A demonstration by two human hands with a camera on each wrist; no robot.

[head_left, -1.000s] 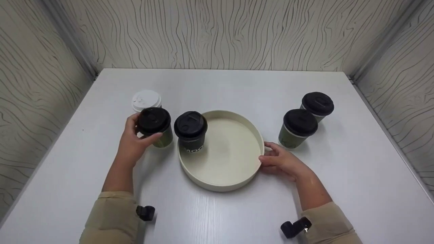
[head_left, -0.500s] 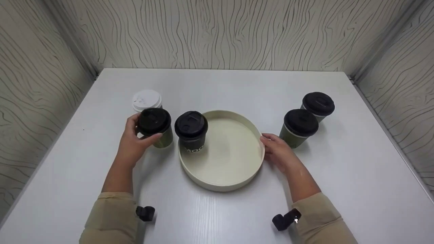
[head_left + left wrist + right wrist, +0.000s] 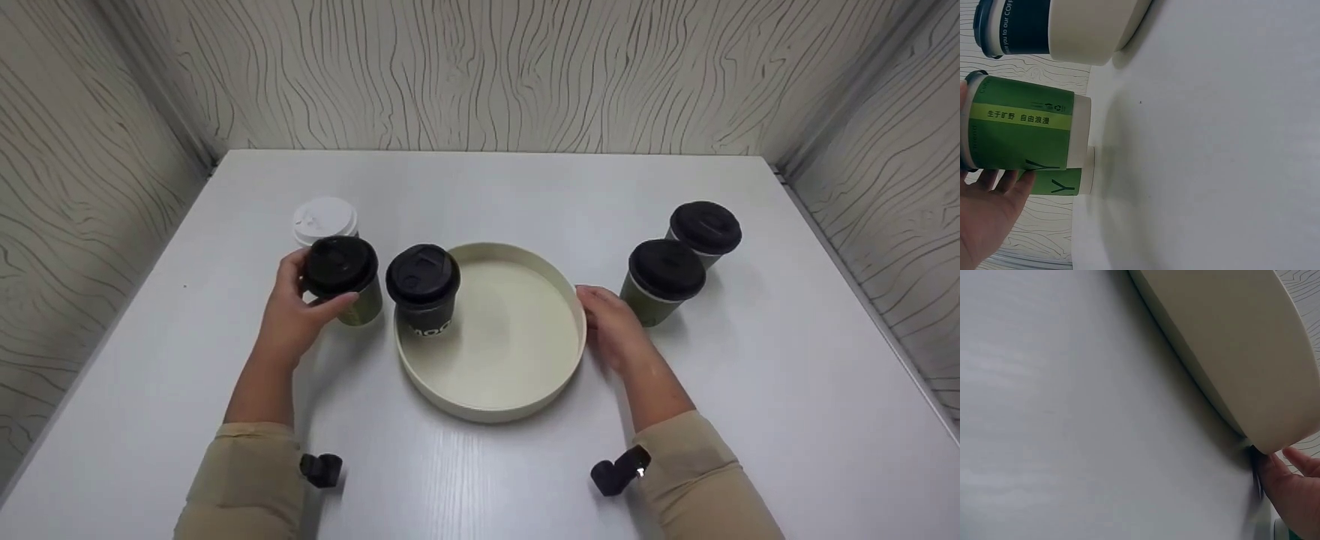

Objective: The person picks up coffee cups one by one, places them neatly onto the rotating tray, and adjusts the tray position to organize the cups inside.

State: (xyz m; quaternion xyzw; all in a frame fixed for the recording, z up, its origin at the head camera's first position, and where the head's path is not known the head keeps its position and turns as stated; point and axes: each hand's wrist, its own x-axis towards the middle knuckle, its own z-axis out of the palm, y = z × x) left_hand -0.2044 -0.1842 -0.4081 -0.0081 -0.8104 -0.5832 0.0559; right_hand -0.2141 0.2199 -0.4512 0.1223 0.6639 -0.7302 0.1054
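On the left in the head view, my left hand (image 3: 294, 311) grips a green paper coffee cup (image 3: 364, 304) with a black lid. The fingers go behind it and the thumb lies along its near side. The left wrist view shows this cup (image 3: 1022, 124) with a lighter green band; whether its base touches the table I cannot tell. A dark-sleeved coffee cup (image 3: 426, 315) with a black lid stands inside the left side of a round cream tray (image 3: 495, 414). My right hand (image 3: 619, 330) touches the tray's right outer wall; its fingertips are partly hidden.
A white-lidded cup (image 3: 324, 219) stands just behind the gripped one, partly covered. To the right of the tray are a black-lidded green cup (image 3: 651, 304), near my right hand, and another black-lidded cup (image 3: 705, 229) behind it. A patterned wall (image 3: 487, 75) bounds the table's back.
My right hand has slid away from me along the tray's right wall, and its thumb no longer shows over the rim. The left hand, tray and cups look nearly unmoved.
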